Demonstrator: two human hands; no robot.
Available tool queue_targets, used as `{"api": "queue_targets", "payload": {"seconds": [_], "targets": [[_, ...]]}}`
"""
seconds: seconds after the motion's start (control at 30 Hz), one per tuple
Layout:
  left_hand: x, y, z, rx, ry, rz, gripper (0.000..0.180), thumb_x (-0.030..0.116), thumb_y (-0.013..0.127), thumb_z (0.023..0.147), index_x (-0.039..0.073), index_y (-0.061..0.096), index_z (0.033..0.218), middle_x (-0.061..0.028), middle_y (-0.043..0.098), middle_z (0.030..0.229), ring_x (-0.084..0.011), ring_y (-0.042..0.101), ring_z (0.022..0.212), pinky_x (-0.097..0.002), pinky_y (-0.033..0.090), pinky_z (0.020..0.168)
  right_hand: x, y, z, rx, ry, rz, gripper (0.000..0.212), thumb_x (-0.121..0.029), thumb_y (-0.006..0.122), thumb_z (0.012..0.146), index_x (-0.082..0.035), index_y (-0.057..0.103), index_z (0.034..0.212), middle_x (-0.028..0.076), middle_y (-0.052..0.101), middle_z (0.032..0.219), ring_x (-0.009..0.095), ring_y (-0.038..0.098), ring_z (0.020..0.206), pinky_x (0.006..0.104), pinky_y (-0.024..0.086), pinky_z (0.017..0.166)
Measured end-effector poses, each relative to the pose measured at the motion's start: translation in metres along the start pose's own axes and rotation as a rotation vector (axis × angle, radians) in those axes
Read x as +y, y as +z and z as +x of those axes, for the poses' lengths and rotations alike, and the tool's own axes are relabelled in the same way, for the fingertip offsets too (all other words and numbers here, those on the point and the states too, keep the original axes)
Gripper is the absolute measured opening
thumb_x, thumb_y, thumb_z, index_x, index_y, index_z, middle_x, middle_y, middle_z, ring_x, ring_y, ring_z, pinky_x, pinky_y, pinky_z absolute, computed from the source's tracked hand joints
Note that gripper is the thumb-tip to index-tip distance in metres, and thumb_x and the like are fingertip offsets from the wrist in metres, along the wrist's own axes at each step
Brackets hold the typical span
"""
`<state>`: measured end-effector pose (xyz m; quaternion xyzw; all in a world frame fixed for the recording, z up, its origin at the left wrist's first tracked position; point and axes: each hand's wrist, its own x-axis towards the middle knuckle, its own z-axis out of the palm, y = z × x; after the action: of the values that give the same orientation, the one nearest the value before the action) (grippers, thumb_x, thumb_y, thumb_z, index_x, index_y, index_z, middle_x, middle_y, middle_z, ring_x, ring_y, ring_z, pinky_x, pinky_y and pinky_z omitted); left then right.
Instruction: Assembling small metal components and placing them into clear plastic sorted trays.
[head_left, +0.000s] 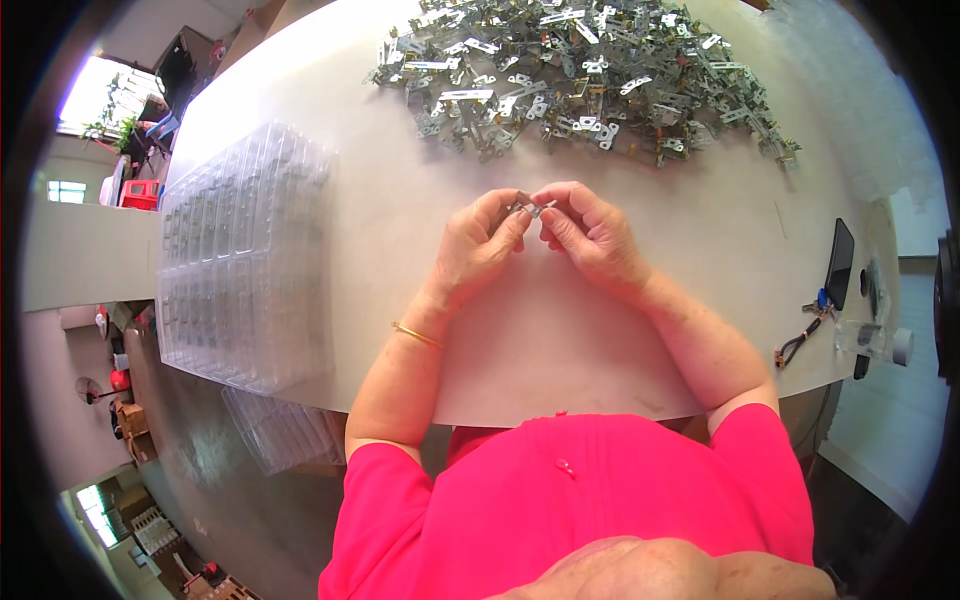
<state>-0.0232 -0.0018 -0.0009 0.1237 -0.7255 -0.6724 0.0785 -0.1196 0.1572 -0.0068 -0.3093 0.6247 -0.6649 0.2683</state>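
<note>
Over the middle of the white table, my left hand [482, 240] and my right hand [592, 236] meet at their fingertips. Both pinch one small metal part [534, 210], silvery and mostly covered by the fingers, so its full shape is hidden. Beyond my hands lies a large heap of small metal brackets [590, 90], flat silvery pieces with holes and some brass-coloured bits among them. A gap of bare tabletop separates the heap from my fingers.
Clear plastic compartment trays [245, 260] are stacked at the table's left, small parts inside. More clear trays [285, 430] sit below the table edge. At the right lie a black phone [841, 262], keys with a strap [800, 338] and a clear bottle [870, 340] on its side.
</note>
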Motion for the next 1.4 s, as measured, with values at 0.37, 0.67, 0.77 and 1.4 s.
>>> {"api": "queue_targets", "payload": {"seconds": [0.37, 0.67, 0.77, 1.4], "targets": [[-0.002, 0.005, -0.006, -0.04, 0.118, 0.232, 0.022, 0.008, 0.061, 0.096, 0.001, 0.056, 0.117, 0.0033, 0.054, 0.071, -0.0044, 0.05, 0.063, -0.0207, 0.041, 0.057, 0.015, -0.001, 0.005, 0.087, -0.185, -0.052, 0.009, -0.005, 0.065, 0.094, -0.006, 0.065, 0.104, -0.002, 0.051, 0.094, 0.003, 0.05, 0.074, 0.0201, 0.044, 0.064], [0.004, -0.014, 0.002, 0.037, -0.184, -0.451, 0.016, 0.02, 0.055, 0.101, 0.009, 0.057, 0.112, -0.0013, 0.058, 0.07, -0.0035, 0.035, 0.041, -0.0181, 0.026, 0.039, -0.003, -0.004, 0.002, 0.106, 0.1, 0.08, 0.009, -0.013, 0.062, 0.098, -0.004, 0.064, 0.1, -0.004, 0.057, 0.073, 0.003, 0.049, 0.062, 0.0197, 0.041, 0.055], [0.003, -0.016, 0.002, 0.028, -0.186, -0.563, 0.019, 0.022, 0.058, 0.1, 0.006, 0.057, 0.112, -0.0006, 0.059, 0.069, -0.0026, 0.038, 0.044, -0.0177, 0.026, 0.04, 0.005, 0.0, 0.003, 0.081, -0.025, -0.014, 0.01, -0.014, 0.063, 0.098, -0.005, 0.064, 0.099, -0.005, 0.056, 0.071, 0.003, 0.05, 0.064, 0.0202, 0.042, 0.056], [0.004, -0.015, 0.0, -0.014, -0.085, -0.346, 0.024, 0.019, 0.058, 0.1, 0.004, 0.05, 0.116, -0.0023, 0.057, 0.068, -0.0031, 0.037, 0.045, -0.0167, 0.027, 0.042, 0.0, 0.0, 0.002, 0.071, -0.006, -0.138, 0.009, -0.013, 0.063, 0.097, -0.004, 0.064, 0.096, -0.005, 0.054, 0.068, 0.003, 0.047, 0.062, 0.0219, 0.04, 0.054]]}}
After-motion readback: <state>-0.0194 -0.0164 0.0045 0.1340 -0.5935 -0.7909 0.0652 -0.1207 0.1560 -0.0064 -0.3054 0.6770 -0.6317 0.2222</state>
